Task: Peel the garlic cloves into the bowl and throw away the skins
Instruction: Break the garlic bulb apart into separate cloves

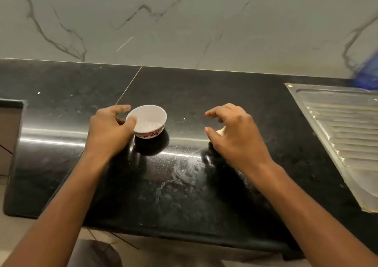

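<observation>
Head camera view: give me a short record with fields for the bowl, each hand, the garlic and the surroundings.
bowl: white, floral band outside, upright on the black counter; no cloves visible inside
left hand: thumb on the bowl's rim, fingers curled round its far side
right hand: fingers curled, over the garlic; contact unclear
garlic: pale piece, mostly hidden under the right hand
surroundings: steel drainboard at right, marble wall behind
</observation>
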